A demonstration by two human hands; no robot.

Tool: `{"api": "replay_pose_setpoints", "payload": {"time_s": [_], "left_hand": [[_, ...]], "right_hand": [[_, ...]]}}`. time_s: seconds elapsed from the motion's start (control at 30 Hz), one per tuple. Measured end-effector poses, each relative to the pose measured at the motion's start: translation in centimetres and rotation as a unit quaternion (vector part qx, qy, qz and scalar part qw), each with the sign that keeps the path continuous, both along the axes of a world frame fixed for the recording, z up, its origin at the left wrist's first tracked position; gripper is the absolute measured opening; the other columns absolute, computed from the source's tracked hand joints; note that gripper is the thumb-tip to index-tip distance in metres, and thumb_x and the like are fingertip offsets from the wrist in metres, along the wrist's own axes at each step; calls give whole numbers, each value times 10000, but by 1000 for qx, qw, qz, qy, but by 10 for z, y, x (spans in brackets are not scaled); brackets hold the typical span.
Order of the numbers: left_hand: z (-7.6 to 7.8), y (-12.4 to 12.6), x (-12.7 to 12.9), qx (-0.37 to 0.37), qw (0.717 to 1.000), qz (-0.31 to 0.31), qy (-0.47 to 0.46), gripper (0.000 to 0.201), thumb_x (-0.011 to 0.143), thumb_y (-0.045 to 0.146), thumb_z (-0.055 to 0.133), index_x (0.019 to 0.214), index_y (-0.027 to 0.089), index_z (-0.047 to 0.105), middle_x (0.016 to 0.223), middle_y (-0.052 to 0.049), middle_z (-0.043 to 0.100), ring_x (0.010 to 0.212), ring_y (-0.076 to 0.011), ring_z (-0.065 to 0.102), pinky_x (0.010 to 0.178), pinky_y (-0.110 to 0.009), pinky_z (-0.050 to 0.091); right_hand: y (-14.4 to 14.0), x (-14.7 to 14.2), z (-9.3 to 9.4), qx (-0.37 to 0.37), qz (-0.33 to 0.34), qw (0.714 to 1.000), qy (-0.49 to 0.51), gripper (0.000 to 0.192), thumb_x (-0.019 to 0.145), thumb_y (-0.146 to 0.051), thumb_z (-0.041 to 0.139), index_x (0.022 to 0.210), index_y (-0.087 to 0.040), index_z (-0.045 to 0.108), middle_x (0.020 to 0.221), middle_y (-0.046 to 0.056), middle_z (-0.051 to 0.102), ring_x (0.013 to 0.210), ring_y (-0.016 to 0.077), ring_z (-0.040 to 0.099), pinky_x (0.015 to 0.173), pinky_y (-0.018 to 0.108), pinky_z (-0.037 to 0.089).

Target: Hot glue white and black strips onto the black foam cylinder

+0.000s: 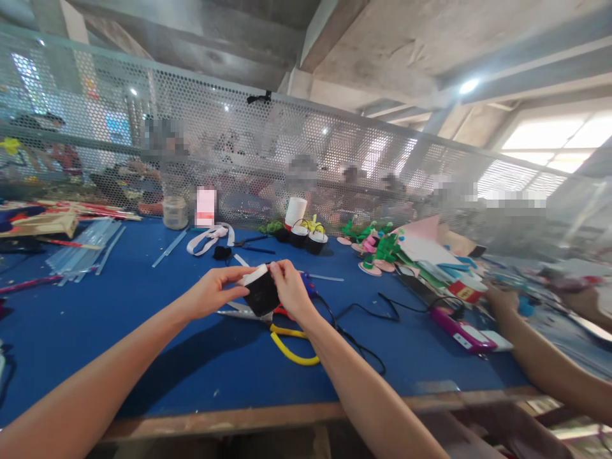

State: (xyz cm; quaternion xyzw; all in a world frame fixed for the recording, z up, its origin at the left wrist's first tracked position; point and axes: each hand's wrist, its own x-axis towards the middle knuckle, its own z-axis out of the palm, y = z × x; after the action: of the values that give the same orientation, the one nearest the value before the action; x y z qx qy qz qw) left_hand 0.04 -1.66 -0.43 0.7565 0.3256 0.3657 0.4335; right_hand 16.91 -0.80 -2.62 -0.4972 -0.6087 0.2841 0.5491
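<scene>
Holding a small black cup-shaped piece (pixel 261 294) with a white strip (pixel 253 275) along its top edge, both hands meet above the blue counter (pixel 143 331), near its front edge. The left hand (pixel 213 292) pinches the white strip between thumb and fingertips, fingers closed on it. The right hand (pixel 289 288) is curled around the other side of the black piece, thumb and fingers clamped on it. The piece hangs in the air, clear of the counter.

Judging the risks: the grip is on a thin edge only, so the white strip could slip or crease if the 2 hands pull unevenly, and the piece could drop onto the tools below. Directly under the hands lie scissors with yellow handles (pixel 287 344), blades pointing left, so a lowered wrist could brush the metal. A black cord (pixel 363 331) loops just beside the right forearm and could snag on it and drag whatever it is joined to.

Farther right, another person's arm (pixel 540 363) rests by a pink device (pixel 461 330), well apart. Farther back stand 2 small black baskets (pixel 308 239), a white roll (pixel 295 211), green and pink foam pieces (pixel 377 245) and a glass jar (pixel 174 212) before the perforated metal screen (pixel 335 146).
</scene>
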Motion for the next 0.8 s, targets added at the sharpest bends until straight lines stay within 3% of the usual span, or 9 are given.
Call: {"api": "replay_pose_setpoints", "payload": {"time_s": [0.17, 0.33, 0.53, 0.8], "left_hand": [[0, -1, 0, -1, 1000, 5, 10, 443, 672, 243, 584, 1101, 139, 546, 1029, -69, 636, 951, -220, 551, 849, -349, 416], [1, -2, 0, 21, 1000, 11, 19, 495, 615, 219, 642, 1092, 142, 532, 1050, -75, 612, 964, -211, 531, 886, -350, 387], [5, -3, -2, -48, 999, -3, -15, 223, 664, 276, 571, 834, 132, 587, 792, -29, 640, 758, -160, 568, 731, -285, 441], [3, -2, -4, -69, 998, 4, -5, 150, 647, 267, 543, 701, 131, 578, 646, 17, 572, 647, -119, 511, 647, -241, 392]], "right_hand": [[-4, -5, -4, 6, -18, 1000, -15, 202, 788, -357, 360, 672, -206, 424, 635, -17, 502, 627, 133, 493, 608, 256, 389], [-3, -8, -4, -34, -25, 999, 19, 204, 786, -354, 363, 668, -205, 436, 616, -24, 475, 613, 135, 469, 571, 246, 370], [-2, -8, -4, -39, -28, 998, 33, 205, 781, -356, 375, 671, -198, 445, 623, -25, 467, 618, 131, 456, 583, 244, 361], [-5, -8, -3, -26, -24, 999, 8, 206, 787, -342, 368, 643, -205, 420, 603, -30, 447, 608, 133, 447, 583, 248, 351]]}}
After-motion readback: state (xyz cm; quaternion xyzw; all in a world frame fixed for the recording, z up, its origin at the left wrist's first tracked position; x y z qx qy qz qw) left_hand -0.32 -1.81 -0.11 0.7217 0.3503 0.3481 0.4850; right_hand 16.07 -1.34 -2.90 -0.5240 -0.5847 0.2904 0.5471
